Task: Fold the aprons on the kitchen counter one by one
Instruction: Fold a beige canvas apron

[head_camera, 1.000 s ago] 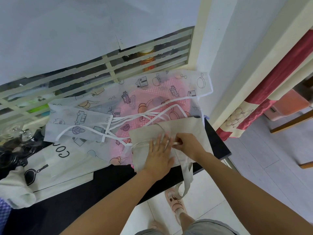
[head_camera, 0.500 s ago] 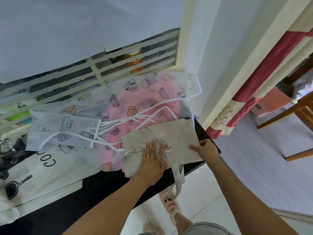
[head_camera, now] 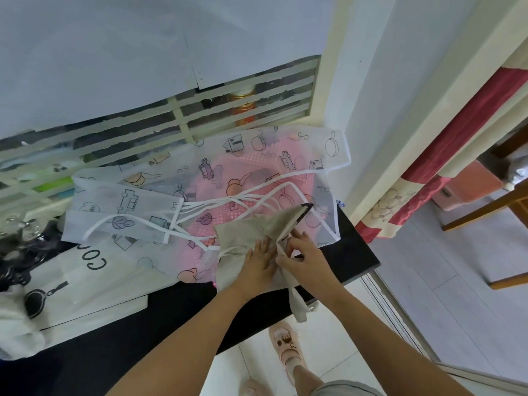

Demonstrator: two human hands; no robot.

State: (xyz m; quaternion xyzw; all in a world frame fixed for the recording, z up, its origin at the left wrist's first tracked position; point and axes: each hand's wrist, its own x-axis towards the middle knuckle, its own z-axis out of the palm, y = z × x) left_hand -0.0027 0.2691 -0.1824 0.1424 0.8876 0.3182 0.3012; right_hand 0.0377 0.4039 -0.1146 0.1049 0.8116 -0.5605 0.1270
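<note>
A beige apron (head_camera: 243,232) lies partly folded at the front right of the black counter (head_camera: 357,252). My left hand (head_camera: 257,265) presses flat on it, fingers straight. My right hand (head_camera: 305,257) pinches the apron's right half, which is lifted and folded leftward over the rest. One beige strap (head_camera: 297,302) hangs off the counter edge. Beneath and behind lies a sheer white apron with cartoon prints (head_camera: 217,172) over something pink, its white ties (head_camera: 243,201) spread across it. A white apron with black letters and a pan print (head_camera: 85,270) lies to the left.
A slatted window (head_camera: 183,115) with a red tin behind it runs along the counter's back. A white wall corner (head_camera: 380,110) and a red-and-cream curtain (head_camera: 445,144) stand to the right. Dark clutter (head_camera: 25,244) sits at the far left. My sandalled foot (head_camera: 285,344) is on the tiled floor.
My right hand went from the middle to the beige apron's right edge, then carried that edge up and leftward over the rest. My left hand stayed pressing on the apron.
</note>
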